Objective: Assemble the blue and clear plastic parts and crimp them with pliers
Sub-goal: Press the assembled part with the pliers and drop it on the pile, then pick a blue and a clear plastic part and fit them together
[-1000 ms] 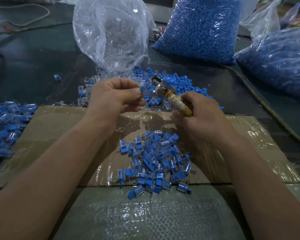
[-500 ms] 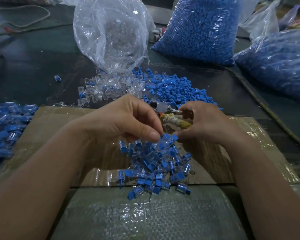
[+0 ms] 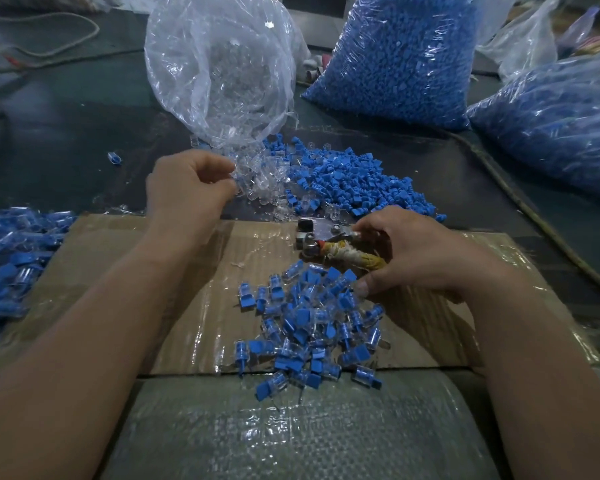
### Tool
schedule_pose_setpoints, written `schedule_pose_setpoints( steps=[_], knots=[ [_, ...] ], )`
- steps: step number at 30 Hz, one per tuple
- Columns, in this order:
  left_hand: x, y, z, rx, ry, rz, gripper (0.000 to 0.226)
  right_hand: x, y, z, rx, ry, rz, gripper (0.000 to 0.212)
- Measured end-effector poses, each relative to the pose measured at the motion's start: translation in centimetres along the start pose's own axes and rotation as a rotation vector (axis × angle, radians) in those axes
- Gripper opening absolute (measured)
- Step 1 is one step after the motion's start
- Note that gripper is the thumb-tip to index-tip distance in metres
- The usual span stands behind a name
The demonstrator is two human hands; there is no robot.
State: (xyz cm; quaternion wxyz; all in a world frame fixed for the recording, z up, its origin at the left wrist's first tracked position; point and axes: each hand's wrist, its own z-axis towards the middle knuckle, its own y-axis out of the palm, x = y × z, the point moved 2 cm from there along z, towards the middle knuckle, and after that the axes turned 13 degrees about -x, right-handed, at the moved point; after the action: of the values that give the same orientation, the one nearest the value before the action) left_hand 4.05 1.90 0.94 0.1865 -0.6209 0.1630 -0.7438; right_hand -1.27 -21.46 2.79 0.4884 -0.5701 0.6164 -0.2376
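The right hand [image 3: 416, 261] is curling round the wrapped handles of the pliers [image 3: 321, 237], whose metal head is pointing left and lying low over the cardboard [image 3: 187, 278]. The left hand [image 3: 184, 192] is reaching, fingers bent, into the loose clear parts [image 3: 260, 183] at the far edge; whether it is already pinching 1 I cannot tell. The blue parts [image 3: 357, 181] are lying just right of them, and the assembled pieces [image 3: 309, 327] are heaped near the person.

To do this well, the left hand is better lifting 1 clear part cleanly, not a clump, and taking 1 blue part from beside it, while the pliers are waiting close by.

Compared with 0.5 s ago, the left hand is no longer meeting the right over the near heap; it is now farther off, and the pliers' head is showing fully.
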Motion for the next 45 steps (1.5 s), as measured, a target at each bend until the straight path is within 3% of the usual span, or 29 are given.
schedule_pose_setpoints(
  steps=[5, 7, 12, 17, 21, 32, 39, 45],
  knots=[
    [-0.3, 0.7, 0.1, -0.007, 0.064, 0.291, 0.03, 0.5, -0.2, -0.3, -0.031, -0.012, 0.033, 0.081],
    [-0.5, 1.0, 0.3, -0.086, 0.076, 0.369, 0.034, 0.6, -0.3, -0.4, -0.014, -0.019, 0.104, 0.077],
    [-0.8, 1.6, 0.6, -0.254, 0.064, 0.545, 0.044, 1.1, -0.8, -0.1, 0.195, -0.024, 0.218, 0.034],
    [-1.2, 2.0, 0.9, -0.331, 0.1, 0.628, 0.036, 1.5, -1.2, -0.2, 0.362, 0.021, 0.252, 0.011],
    [-0.4, 2.0, 0.3, -0.299, 0.185, 0.603, 0.027, 1.6, -1.3, -0.3, 0.4, 0.047, 0.269, 0.01],
    [0.7, 2.0, -0.5, -0.272, 0.198, 0.458, 0.029, 2.2, -1.3, 0.8, 0.545, 0.108, 0.267, 0.005],
    [1.0, 2.2, -1.0, -0.315, 0.212, 0.402, 0.034, 1.2, -0.3, 3.5, 0.399, 0.025, 0.087, 0.03],
    [1.2, 2.4, -1.1, -0.3, 0.238, 0.381, 0.026, 1.5, 0.0, 4.2, 0.346, 0.057, 0.033, 0.03]
  ],
)
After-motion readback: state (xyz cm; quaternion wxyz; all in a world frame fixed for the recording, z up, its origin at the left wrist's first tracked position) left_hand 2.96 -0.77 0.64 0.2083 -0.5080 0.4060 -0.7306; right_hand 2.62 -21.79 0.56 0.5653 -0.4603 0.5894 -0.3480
